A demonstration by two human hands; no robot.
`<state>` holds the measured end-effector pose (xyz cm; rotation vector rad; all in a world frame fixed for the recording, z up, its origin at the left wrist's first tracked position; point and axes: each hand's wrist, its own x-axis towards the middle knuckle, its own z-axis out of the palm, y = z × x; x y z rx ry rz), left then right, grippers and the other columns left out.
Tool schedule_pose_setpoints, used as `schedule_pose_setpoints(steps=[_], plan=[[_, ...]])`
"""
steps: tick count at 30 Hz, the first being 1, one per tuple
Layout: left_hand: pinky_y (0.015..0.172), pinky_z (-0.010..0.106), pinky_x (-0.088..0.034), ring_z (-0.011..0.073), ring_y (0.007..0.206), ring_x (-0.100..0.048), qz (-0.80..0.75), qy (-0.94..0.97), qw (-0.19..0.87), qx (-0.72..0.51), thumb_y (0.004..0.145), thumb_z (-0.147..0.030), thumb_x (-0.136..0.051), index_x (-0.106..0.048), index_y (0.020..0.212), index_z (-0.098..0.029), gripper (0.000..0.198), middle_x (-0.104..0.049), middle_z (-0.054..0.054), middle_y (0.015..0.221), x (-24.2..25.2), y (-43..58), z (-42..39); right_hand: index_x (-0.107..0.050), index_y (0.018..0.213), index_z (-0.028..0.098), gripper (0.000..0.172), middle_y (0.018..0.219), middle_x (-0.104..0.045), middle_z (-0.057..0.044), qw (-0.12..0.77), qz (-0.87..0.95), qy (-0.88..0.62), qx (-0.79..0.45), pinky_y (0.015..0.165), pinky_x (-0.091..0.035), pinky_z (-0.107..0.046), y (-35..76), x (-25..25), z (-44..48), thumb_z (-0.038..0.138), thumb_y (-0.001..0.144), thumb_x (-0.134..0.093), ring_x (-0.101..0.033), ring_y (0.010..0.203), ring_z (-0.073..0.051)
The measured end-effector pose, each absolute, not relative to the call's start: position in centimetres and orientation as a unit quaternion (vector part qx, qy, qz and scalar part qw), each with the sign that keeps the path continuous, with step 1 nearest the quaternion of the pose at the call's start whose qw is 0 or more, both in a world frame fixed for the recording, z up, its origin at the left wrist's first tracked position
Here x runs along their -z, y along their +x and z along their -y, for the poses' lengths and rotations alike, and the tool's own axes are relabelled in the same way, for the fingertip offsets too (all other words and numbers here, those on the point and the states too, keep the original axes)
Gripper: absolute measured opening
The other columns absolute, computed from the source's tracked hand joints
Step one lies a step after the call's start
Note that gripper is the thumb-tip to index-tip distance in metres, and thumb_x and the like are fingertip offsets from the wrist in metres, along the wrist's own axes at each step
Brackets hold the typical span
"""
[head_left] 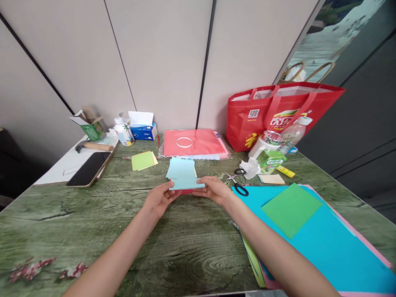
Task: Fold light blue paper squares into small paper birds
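Note:
A light blue piece of paper (187,184) is held level between my two hands, just above the table. My left hand (159,198) pinches its left end, thumb on top. At the right end, my right hand (214,189) grips it the same way, with fingers underneath. Something red shows below the paper, partly hidden by it and my fingers. Right behind lies a stack of light blue paper squares (181,167) with a yellowish edge showing. Black-handled scissors (239,181) rest to the right of my right hand.
Yellow-green paper squares (142,161) lie at left, near a phone (89,169) and a hammer (94,146). Red paper in a plastic sleeve (194,142) lies at the back. Large blue sheets (334,247) carry a green square (291,210) at right. A red bag (247,119) stands behind.

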<state>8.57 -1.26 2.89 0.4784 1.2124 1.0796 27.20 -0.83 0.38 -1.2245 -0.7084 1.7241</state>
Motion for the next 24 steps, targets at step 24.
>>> schedule_pose_setpoints(steps=[24], plan=[[0.061,0.026,-0.038,0.0166,0.074,-0.052,-0.598,0.761,0.153,-0.201,0.083,-0.012,-0.045,-0.071,0.095,-0.022,0.031,-0.055,0.005,0.081,0.8,9.0,4.7,-0.063,0.069,0.018,0.005,0.085,-0.065,-0.007,0.173,0.65,-0.709,-0.213,0.064,-0.035,-0.026,27.5,0.8,3.5,0.022,0.071,-0.061,-0.058,0.079,-0.02]])
